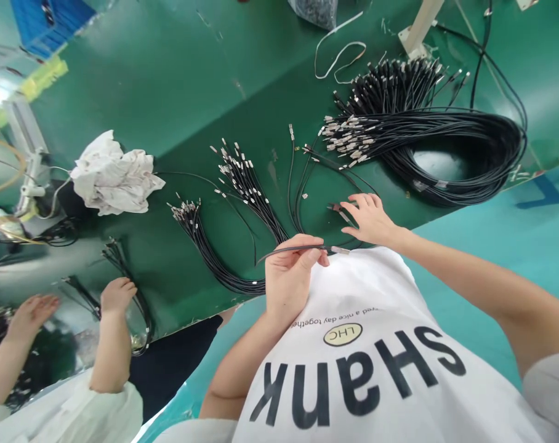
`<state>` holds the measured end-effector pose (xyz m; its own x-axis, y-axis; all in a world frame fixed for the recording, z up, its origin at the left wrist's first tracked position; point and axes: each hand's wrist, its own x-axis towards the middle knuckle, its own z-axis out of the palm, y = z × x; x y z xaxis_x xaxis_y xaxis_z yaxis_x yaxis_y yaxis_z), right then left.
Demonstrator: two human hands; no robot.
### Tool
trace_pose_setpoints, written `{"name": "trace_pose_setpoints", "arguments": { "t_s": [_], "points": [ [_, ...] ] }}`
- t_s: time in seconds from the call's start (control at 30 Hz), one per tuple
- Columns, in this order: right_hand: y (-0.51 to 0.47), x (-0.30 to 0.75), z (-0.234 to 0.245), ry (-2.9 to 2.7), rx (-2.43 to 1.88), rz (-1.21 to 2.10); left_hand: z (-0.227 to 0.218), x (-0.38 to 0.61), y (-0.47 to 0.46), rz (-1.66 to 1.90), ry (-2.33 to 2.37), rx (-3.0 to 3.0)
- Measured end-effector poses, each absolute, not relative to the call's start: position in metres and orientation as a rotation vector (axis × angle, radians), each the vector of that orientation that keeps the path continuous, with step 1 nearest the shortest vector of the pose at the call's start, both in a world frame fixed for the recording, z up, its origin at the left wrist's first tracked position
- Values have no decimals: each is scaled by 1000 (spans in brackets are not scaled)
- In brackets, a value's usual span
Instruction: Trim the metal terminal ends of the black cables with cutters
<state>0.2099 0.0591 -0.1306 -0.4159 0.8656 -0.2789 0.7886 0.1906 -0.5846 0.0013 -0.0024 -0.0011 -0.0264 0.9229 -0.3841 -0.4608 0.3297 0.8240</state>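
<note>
My left hand [289,277] is closed, pinching a thin black cable [279,251] between thumb and fingers in front of my shirt. The cable's metal-tipped end [339,250] sticks out to the right of the fingertips. To its right, my right hand [372,218] has its fingers apart above the table edge. Close to those fingertips is a small dark piece with a silvery part [337,208], whose kind I cannot make out. Beyond my hands, a few loose cables [292,166] with metal ends lie on the green table.
A large coiled cable bundle [464,157] lies at the right by a beige post [420,31]. Two smaller cable bundles [215,261] [256,197] are left of centre, near a crumpled white cloth [116,175]. Another person's hands [117,295] are over cables at the far left.
</note>
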Motion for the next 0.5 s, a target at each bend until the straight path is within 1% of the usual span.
{"name": "trace_pose_setpoints", "arguments": {
  "t_s": [0.07, 0.1, 0.13, 0.17, 0.2, 0.27, 0.33, 0.37, 0.43, 0.5],
  "points": [
    [57, 209, -99, -2246, -1508, 1144, -3, 1, -2, 1209, 1120, 591],
    [53, 207, -81, -2191, -1394, 1260, -5, 1, -2, 1215, 1132, 615],
    [49, 205, -63, -1947, -1193, 1538, -8, 1, -2, 1219, 1146, 636],
    [45, 201, -46, -1708, -1032, 1715, -11, 2, -2, 1220, 1163, 653],
    [40, 198, -32, -1544, -956, 1770, -14, 4, -2, 1222, 1178, 666],
    [33, 190, -13, -1350, -952, 1732, -17, 7, -2, 1227, 1204, 685],
    [31, 187, -6, -1371, -1041, 1585, -13, 6, -2, 1163, 1228, 702],
    [32, 187, -5, -1439, -1082, 1494, -7, 4, -2, 1064, 1221, 714],
    [35, 192, -4, -1618, -1114, 1317, 12, -5, -3, 750, 1151, 772],
    [38, 198, -3, -1768, -1090, 1222, 36, -17, -3, 480, 1024, 913]
  ]
}}
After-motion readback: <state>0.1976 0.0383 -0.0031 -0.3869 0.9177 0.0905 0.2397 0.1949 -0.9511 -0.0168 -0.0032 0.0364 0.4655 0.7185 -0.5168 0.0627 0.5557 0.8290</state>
